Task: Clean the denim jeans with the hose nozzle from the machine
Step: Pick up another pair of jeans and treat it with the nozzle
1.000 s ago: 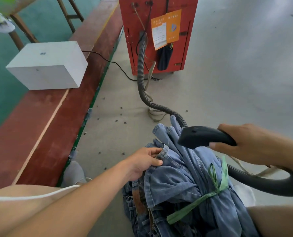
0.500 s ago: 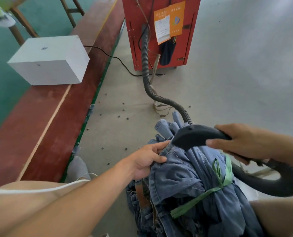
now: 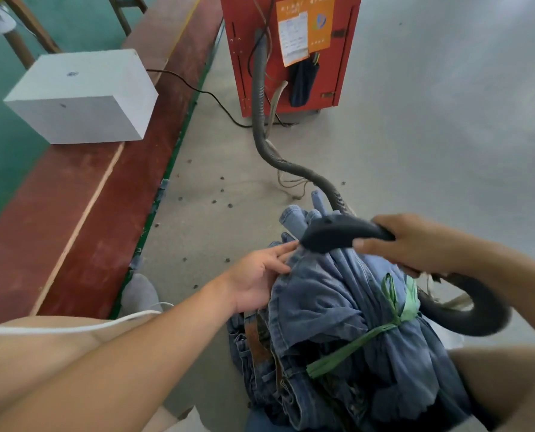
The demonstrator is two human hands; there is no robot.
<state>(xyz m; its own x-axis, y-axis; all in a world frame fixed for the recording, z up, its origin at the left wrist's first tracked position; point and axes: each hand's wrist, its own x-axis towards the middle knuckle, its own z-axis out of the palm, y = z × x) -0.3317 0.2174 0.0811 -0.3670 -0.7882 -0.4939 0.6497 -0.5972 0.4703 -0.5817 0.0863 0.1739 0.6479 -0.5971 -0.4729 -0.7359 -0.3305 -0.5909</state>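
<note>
- the denim jeans (image 3: 338,322) lie in a big bundle on the grey floor (image 3: 431,135), near the person, low in the middle of the view.
- a green strap (image 3: 369,335) is tied around the bundle.
- the left hand (image 3: 257,275) comes in from the near left on a long bare arm.
- its palm faces up and a bit to the right, with the fingers mostly straight.
- the fingers (image 3: 283,249) slip under the edge of the top fold of jeans. the thumb lies on the cloth. it is a loose hold on the jeans, not a tight fist.
- the right hand (image 3: 416,241) comes in from the right, with the wrist bent a little down.
- its fingers wrap around the back of the black hose nozzle (image 3: 335,233), gripping it firmly.
- the nozzle's wide front end points left and touches the far top of the jeans, just beside the left fingertips.
- the ribbed dark hose (image 3: 261,120) loops behind the right hand, then runs across the floor to the red machine (image 3: 291,51) far in the middle.
- a white box (image 3: 82,98) sits on a red strip of floor (image 3: 88,229) at the far left.
- a black cable (image 3: 204,92) runs from the box side to the machine.
</note>
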